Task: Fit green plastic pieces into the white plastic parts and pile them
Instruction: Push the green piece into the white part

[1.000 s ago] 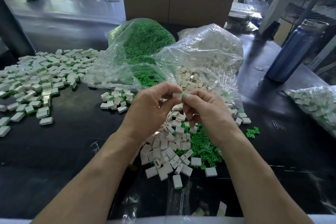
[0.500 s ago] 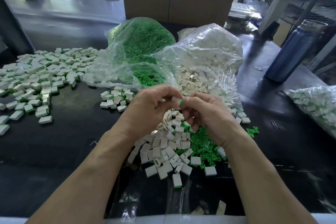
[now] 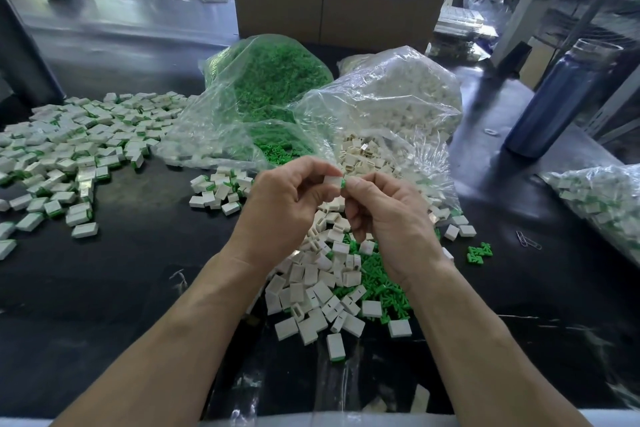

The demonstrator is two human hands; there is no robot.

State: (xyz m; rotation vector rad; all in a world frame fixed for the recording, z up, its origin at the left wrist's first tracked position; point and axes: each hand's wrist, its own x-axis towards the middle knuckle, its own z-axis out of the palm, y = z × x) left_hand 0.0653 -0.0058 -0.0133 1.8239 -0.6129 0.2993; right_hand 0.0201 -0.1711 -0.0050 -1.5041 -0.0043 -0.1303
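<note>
Left hand (image 3: pixel 277 208): I am seeing its grip pinching a white part (image 3: pixel 333 181) between thumb and fingertips, raised above the bench (image 3: pixel 131 274).
Right hand (image 3: pixel 391 215): its grip is pinching a green piece (image 3: pixel 343 183), which is touching the right end of the white part (how deep it sits I cannot tell).
Position of the held pair: it is hanging over the loose heap, just in front of the two open bags.
Loose heap (image 3: pixel 329 274): white shells and green inserts are lying mixed on the bench directly under both hands.
Finished pile (image 3: pixel 72 152): white parts showing green edges are spreading across the far left of the bench; a smaller cluster (image 3: pixel 218 189) is lying just left of the left hand.
Green bag (image 3: pixel 266 90): clear plastic, full of green pieces, lying open toward me.
White bag (image 3: pixel 391 104): clear plastic, full of white parts, lying beside the green bag on its right and touching it.
Third bag (image 3: pixel 602 198): at the right edge, holding white-and-green parts.
Stray items: a few green pieces (image 3: pixel 479 253) and paper clips (image 3: pixel 528 240) are lying on the bench to the right; a blue bottle (image 3: pixel 557 97) is standing upright behind them.
</note>
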